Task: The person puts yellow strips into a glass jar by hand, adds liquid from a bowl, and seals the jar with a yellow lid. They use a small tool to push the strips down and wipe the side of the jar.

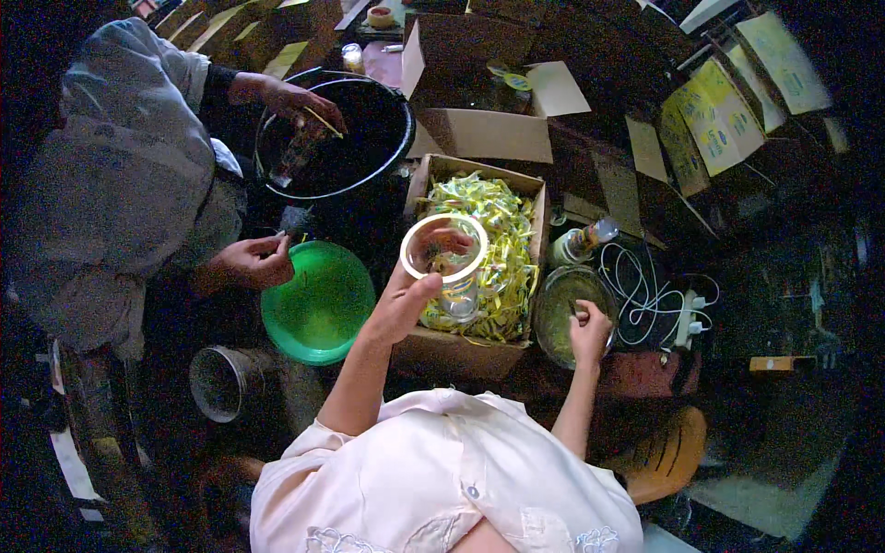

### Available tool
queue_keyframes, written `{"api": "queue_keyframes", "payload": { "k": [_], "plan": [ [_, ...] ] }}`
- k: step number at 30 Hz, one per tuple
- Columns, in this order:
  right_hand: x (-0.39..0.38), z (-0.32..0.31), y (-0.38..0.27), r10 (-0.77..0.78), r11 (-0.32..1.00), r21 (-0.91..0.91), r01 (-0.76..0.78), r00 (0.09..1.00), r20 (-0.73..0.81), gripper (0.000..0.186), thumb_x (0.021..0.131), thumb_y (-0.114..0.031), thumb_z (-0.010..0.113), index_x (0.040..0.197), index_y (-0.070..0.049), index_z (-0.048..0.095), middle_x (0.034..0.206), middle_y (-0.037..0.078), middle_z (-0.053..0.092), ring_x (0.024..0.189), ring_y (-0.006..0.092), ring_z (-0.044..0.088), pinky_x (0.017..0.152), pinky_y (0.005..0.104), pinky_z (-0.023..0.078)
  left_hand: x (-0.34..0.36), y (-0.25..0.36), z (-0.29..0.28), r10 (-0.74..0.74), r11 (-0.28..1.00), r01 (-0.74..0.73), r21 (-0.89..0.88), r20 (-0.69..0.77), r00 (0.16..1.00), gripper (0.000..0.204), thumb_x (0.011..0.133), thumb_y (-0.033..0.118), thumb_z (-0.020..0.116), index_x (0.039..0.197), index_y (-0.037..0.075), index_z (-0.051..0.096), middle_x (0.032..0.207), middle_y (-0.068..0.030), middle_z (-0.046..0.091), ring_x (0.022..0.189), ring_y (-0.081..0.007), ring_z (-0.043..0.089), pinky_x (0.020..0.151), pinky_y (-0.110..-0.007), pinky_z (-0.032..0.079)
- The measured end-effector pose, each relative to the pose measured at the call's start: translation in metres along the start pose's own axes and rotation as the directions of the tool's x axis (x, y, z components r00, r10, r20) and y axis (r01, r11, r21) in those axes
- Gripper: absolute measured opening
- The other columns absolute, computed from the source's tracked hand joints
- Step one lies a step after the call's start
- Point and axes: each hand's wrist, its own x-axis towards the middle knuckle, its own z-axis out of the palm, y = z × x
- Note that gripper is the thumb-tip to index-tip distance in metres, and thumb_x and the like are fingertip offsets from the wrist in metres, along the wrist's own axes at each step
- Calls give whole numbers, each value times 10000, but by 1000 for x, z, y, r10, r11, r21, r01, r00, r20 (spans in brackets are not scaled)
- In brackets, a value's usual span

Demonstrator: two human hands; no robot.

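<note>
While a clear container [482, 251] is held in the left grip [401, 302], with the thumb laid near its white rim and the other fingers seen through it, the right grip [591, 332] is placed over a clear round bowl [555, 309], apart to the right. The fingers of the right grip are bent inward narrowly; whether anything is pinched between them cannot be told. Beneath and beyond the left grip, yellow-and-white strips [507, 253] are heaped in an open carton [461, 352]. Just beyond the right grip, a jar [562, 247] is seen beside the bowl; farther right, a white cable [632, 293] is loosely coiled beside a power strip [687, 321]. To the left of the left grip, a green basin [318, 304] is set, with a co-worker's hand [263, 263] held at its edge. Farther beyond, a thin stick [323, 122] is held in the co-worker's other hand [293, 97] over a black bucket [383, 138]. Nearer and leftward, a grey pot [219, 385] is seen.
</note>
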Motion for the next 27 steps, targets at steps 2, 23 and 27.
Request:
{"api": "queue_keyframes", "payload": {
  "k": [2,23,27],
  "plan": [
    [-3,-8,-33,-151,987,24,156,978,-147,182,632,-13,639,809,-32,602,692,65,579,615,146,559,563,253,445,1,-6,0,87,993,-88,82,15,996,638,735,223,592,1241,31,253,1156,-118,412,1058,-199,412,926,-334,313],
    [-43,-22,-198,-452,702,379,603,788,-418,221,611,17,692,790,-61,591,649,63,549,524,136,526,475,233,428,5,-34,30,430,678,-337,653,20,903,801,582,252,752,1174,45,253,1117,-84,239,1057,-212,370,897,-321,341],
    [-42,-22,-196,-455,710,357,607,782,-426,218,606,18,697,781,-60,594,638,62,546,522,136,525,478,234,430,8,-35,33,403,665,-325,672,43,914,813,584,242,749,1176,46,227,1114,-85,250,1053,-210,374,903,-321,335]
  ]
}}
